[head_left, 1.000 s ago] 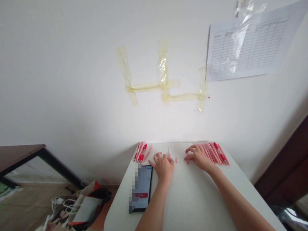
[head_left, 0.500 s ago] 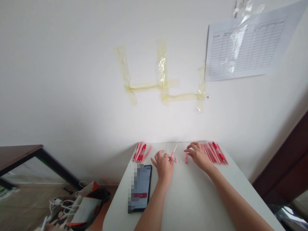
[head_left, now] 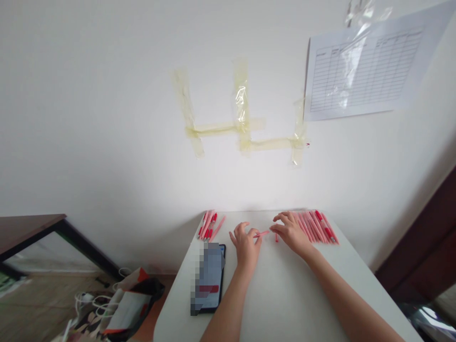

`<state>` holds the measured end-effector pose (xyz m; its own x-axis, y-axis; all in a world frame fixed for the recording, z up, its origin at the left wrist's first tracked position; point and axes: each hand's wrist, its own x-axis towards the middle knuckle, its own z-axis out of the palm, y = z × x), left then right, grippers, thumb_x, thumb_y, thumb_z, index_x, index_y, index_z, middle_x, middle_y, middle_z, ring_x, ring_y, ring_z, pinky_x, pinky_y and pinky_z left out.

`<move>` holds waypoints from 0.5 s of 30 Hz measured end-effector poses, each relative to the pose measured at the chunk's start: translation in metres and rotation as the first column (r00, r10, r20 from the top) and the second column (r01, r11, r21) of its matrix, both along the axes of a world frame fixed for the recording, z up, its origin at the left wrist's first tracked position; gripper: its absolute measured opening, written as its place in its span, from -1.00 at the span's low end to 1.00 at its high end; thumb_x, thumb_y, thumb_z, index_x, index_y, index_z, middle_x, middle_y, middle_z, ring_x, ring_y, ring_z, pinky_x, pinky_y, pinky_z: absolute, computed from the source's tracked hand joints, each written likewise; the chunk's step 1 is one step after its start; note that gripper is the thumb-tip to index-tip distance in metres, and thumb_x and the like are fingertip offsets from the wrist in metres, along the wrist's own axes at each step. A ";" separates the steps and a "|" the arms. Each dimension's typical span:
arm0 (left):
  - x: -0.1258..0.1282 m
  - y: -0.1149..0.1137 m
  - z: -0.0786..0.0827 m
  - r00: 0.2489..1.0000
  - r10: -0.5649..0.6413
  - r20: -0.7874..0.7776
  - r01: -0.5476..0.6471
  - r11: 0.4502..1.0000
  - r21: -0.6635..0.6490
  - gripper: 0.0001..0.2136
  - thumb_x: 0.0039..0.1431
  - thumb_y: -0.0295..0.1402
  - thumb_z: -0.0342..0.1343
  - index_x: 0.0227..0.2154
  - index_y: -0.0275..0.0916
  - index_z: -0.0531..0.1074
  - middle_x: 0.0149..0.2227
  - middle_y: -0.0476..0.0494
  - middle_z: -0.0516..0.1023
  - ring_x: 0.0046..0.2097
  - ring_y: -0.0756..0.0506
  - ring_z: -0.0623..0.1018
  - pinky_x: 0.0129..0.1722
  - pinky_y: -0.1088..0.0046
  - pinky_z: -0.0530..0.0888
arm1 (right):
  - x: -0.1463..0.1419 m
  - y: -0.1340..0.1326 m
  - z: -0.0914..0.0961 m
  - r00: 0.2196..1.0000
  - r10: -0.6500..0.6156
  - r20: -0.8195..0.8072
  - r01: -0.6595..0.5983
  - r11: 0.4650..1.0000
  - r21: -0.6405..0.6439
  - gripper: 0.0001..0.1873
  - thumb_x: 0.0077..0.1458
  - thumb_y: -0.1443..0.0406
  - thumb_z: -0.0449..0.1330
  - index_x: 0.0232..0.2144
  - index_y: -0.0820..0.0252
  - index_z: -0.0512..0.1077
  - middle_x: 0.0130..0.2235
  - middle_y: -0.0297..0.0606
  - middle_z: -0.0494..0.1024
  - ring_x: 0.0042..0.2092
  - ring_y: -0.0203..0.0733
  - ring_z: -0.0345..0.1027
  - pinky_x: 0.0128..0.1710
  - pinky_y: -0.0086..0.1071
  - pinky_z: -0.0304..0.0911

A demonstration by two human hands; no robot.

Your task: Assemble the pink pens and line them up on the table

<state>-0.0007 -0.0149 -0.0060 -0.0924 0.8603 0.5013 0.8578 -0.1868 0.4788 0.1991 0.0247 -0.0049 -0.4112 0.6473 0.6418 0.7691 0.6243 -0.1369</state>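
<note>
My left hand (head_left: 245,244) pinches a slim pink pen (head_left: 261,234) between thumb and fingers, its far end pointing right. The fingertips of my right hand (head_left: 290,232) come together at that far end, and whatever they pinch is too small to make out. Just below those fingertips a short pink-red pen part (head_left: 277,237) lies on the white table (head_left: 292,294). To the right of my right hand lies a row of several pink and red pens (head_left: 317,227). Another group of pink and red pens (head_left: 208,225) rests at the table's back left corner.
A phone (head_left: 210,280) lies on the table left of my left forearm. Behind the table rises a white wall (head_left: 124,142) with yellowish tape strips (head_left: 241,104) and a taped printed sheet (head_left: 363,71). Bags and white cables (head_left: 124,304) sit on the floor at left, near a dark table (head_left: 32,228).
The pen in my left hand has tipped from nearly upright to almost level, pointing right. My right hand has shifted slightly left and down, bringing its fingertips to the pen's end.
</note>
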 end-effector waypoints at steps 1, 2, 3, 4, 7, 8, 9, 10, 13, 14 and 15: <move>0.000 0.000 0.000 1.000 0.002 0.001 -0.002 1.000 -0.002 -0.91 0.07 -0.41 0.29 -0.34 -0.09 0.59 0.10 -0.15 0.41 0.24 -0.27 0.33 0.30 -0.33 0.07 | 0.000 0.000 0.000 1.000 -0.001 0.002 0.001 1.000 -0.005 -0.80 0.26 0.34 0.20 -0.21 -0.04 0.61 -0.03 -0.17 0.52 0.10 0.05 0.26 0.01 -0.04 0.35; -0.001 0.000 0.001 1.000 0.005 0.003 -0.005 1.000 -0.004 -0.91 0.07 -0.41 0.30 -0.34 -0.08 0.59 0.10 -0.15 0.41 0.24 -0.27 0.33 0.30 -0.33 0.07 | 0.000 0.000 0.000 1.000 -0.002 0.003 0.002 1.000 -0.009 -0.81 0.26 0.34 0.20 -0.23 -0.03 0.61 -0.03 -0.17 0.52 0.10 0.05 0.25 0.01 -0.04 0.34; -0.001 0.000 0.001 1.000 0.007 0.005 -0.007 1.000 -0.007 -0.91 0.07 -0.40 0.29 -0.34 -0.08 0.59 0.10 -0.14 0.41 0.24 -0.27 0.33 0.31 -0.33 0.07 | 0.001 0.001 0.000 1.000 -0.005 0.001 0.005 1.000 -0.013 -0.82 0.26 0.34 0.20 -0.23 -0.03 0.60 -0.03 -0.17 0.52 0.09 0.05 0.26 0.01 -0.04 0.34; -0.001 0.000 0.002 1.000 0.009 0.008 -0.009 1.000 -0.010 -0.91 0.08 -0.40 0.29 -0.34 -0.07 0.59 0.10 -0.14 0.41 0.24 -0.27 0.33 0.31 -0.33 0.06 | 0.001 0.002 -0.001 1.000 -0.008 -0.002 0.008 1.000 -0.015 -0.82 0.26 0.33 0.20 -0.22 -0.03 0.60 -0.03 -0.17 0.52 0.09 0.05 0.26 0.01 -0.04 0.33; -0.001 0.000 0.004 1.000 0.007 0.022 -0.006 1.000 -0.028 -0.93 0.10 -0.39 0.27 -0.34 -0.06 0.60 0.10 -0.13 0.41 0.25 -0.26 0.31 0.32 -0.31 0.03 | 0.002 0.003 -0.002 1.000 -0.008 -0.003 0.008 1.000 -0.020 -0.85 0.26 0.30 0.21 -0.21 -0.02 0.60 -0.03 -0.16 0.52 0.08 0.05 0.26 0.02 -0.03 0.32; -0.001 0.000 0.005 1.000 0.009 0.028 -0.008 0.999 -0.038 -0.93 0.11 -0.38 0.27 -0.34 -0.06 0.60 0.10 -0.12 0.40 0.25 -0.26 0.31 0.32 -0.31 0.02 | 0.002 0.003 -0.002 1.000 -0.007 0.000 0.007 1.000 -0.022 -0.85 0.26 0.30 0.21 -0.22 -0.01 0.60 -0.04 -0.16 0.52 0.08 0.05 0.25 0.02 -0.03 0.32; -0.001 -0.001 0.005 0.999 0.016 0.036 -0.014 0.999 -0.049 -0.93 0.11 -0.37 0.26 -0.34 -0.06 0.59 0.11 -0.12 0.40 0.25 -0.26 0.30 0.32 -0.30 0.01 | 0.002 0.003 -0.001 1.000 -0.007 0.003 0.007 1.000 -0.025 -0.84 0.27 0.30 0.20 -0.23 0.00 0.60 -0.04 -0.16 0.52 0.08 0.06 0.25 0.02 -0.03 0.32; -0.002 -0.001 0.006 0.999 0.026 0.043 -0.024 0.998 -0.061 -0.93 0.12 -0.37 0.25 -0.34 -0.06 0.59 0.11 -0.12 0.40 0.25 -0.26 0.30 0.33 -0.28 0.01 | 0.003 0.003 -0.001 1.000 -0.011 0.003 0.011 1.000 -0.026 -0.83 0.28 0.30 0.18 -0.23 0.01 0.60 -0.04 -0.16 0.52 0.08 0.06 0.25 0.02 -0.04 0.31; -0.003 -0.001 0.009 0.996 0.078 0.051 -0.073 0.994 -0.083 -0.92 0.15 -0.36 0.22 -0.31 -0.06 0.59 0.11 -0.13 0.40 0.25 -0.25 0.30 0.33 -0.24 0.02 | 0.007 0.003 0.001 0.999 -0.046 -0.016 0.046 0.999 -0.017 -0.80 0.30 0.29 0.15 -0.22 -0.01 0.60 -0.05 -0.16 0.52 0.07 0.05 0.25 0.04 -0.03 0.30; -0.004 -0.001 0.009 0.994 0.095 0.048 -0.091 0.992 -0.087 -0.91 0.15 -0.36 0.21 -0.30 -0.06 0.59 0.11 -0.13 0.40 0.25 -0.25 0.30 0.33 -0.23 0.03 | 0.008 0.003 0.001 0.998 -0.065 -0.023 0.065 0.998 -0.011 -0.80 0.30 0.28 0.14 -0.22 -0.02 0.60 -0.05 -0.16 0.53 0.06 0.05 0.26 0.04 -0.02 0.29; -0.005 -0.001 0.009 0.993 0.111 0.043 -0.107 0.990 -0.090 -0.90 0.16 -0.37 0.20 -0.29 -0.06 0.59 0.11 -0.14 0.40 0.24 -0.25 0.31 0.32 -0.23 0.04 | 0.011 0.004 0.001 0.996 -0.085 -0.030 0.085 0.996 -0.002 -0.80 0.30 0.28 0.15 -0.22 -0.03 0.60 -0.06 -0.17 0.53 0.05 0.05 0.26 0.05 -0.01 0.27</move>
